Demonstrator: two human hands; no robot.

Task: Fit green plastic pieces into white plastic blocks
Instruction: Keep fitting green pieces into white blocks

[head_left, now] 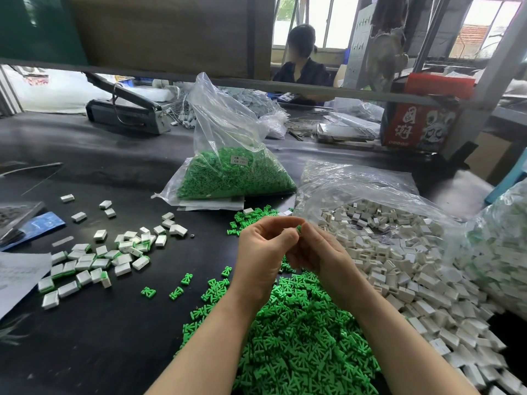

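Both hands meet above the table [99,352], fingertips together. L hand [261,259] and R hand [319,256] form one joint grip: fingers curled, pinching a small green piece [299,228] at the top of the grip. Only a sliver of the piece shows; whether a white block sits inside the grip can't be told.

Directly below the grip, nearer the person: loose heap of green pieces [299,337], spread under both forearms. A few strays lie just L of the heap.

R of the grip: large pile of white blocks [413,266], spilling out of an open clear bag [356,178] and running down the R side. Further R, a second clear bag holds white-and-green parts [499,246].

L of the grip, well apart: scattered group of assembled blocks [94,260], white w/ green edges, some plain white ones mixed in toward the far side.

Beyond the grip: small cluster of green pieces, then an upright clear bag of green pieces [233,172] w/ a white label.

Far L: heat sealer [125,109]. Far R: red box [422,115]. Behind the table: seated person [302,64].
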